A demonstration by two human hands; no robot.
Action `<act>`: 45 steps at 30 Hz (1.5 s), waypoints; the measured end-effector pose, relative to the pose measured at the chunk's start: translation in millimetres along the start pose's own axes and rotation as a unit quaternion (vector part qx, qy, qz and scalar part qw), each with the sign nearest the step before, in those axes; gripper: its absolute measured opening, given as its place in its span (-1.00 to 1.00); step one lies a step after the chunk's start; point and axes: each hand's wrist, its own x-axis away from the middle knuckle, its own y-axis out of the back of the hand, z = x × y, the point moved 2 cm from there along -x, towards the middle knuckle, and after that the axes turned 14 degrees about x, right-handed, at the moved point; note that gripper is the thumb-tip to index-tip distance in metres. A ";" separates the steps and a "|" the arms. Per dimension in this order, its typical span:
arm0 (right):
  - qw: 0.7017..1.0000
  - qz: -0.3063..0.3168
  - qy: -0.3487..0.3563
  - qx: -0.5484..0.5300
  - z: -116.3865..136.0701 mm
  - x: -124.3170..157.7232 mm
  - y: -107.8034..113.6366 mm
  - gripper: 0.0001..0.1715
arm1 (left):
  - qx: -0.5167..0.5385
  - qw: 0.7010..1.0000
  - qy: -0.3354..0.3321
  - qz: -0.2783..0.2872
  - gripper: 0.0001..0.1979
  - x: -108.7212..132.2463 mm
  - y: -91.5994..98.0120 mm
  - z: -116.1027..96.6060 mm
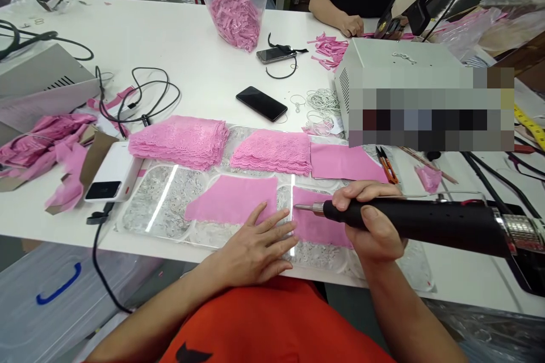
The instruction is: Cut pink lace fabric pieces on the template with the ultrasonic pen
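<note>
In my right hand point(378, 229) is a thick black cylindrical hand tool point(434, 221), its narrow metal tip pointing left. The tip is over the left part of a pink fabric piece point(321, 231); whether it touches the cloth I cannot tell. My left hand point(259, 249) lies flat with fingers spread, fingertips on the right end of another pink fabric piece point(230, 198). Both pieces rest on a clear, glittery mat point(166, 221). Behind them are two stacks of pink lace fabric point(179, 142) and a smooth pink fabric piece point(344, 161).
Orange-handled snips point(386, 165) lie right of the fabric. A grey box point(395, 57), phone point(261, 103) and white elastic loops point(323, 102) sit farther back. A white device point(114, 173) with a cable stands left. Across the table is another person's hand point(352, 25).
</note>
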 end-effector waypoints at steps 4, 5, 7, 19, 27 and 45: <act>1.000 -0.003 -0.011 -0.011 3.9 0.4 2.9 -0.89 | 0.001 1.000 0.001 0.008 -0.67 0.5 1.7 -1.9; 1.000 -0.003 -0.017 -0.016 5.6 1.0 4.4 -0.88 | 0.001 1.000 -0.003 0.010 -0.67 0.6 2.0 -2.6; 0.999 -0.001 -0.028 -0.020 9.0 3.2 7.4 -0.87 | 0.001 1.000 -0.008 0.012 -0.69 0.6 2.4 -3.6; 0.998 0.030 -0.045 -0.041 6.8 15.0 6.1 -0.87 | 0.005 0.999 -0.004 0.032 -0.67 -0.7 3.1 -3.8; 0.999 0.037 -0.031 -0.026 9.6 12.6 1.5 -0.92 | 0.011 0.999 -0.006 0.033 -0.65 -1.5 5.3 -3.1; 0.953 -0.291 -0.010 0.089 23.4 0.9 108.0 -0.88 | -0.096 0.994 0.027 -0.045 -0.62 -32.7 -0.7 26.7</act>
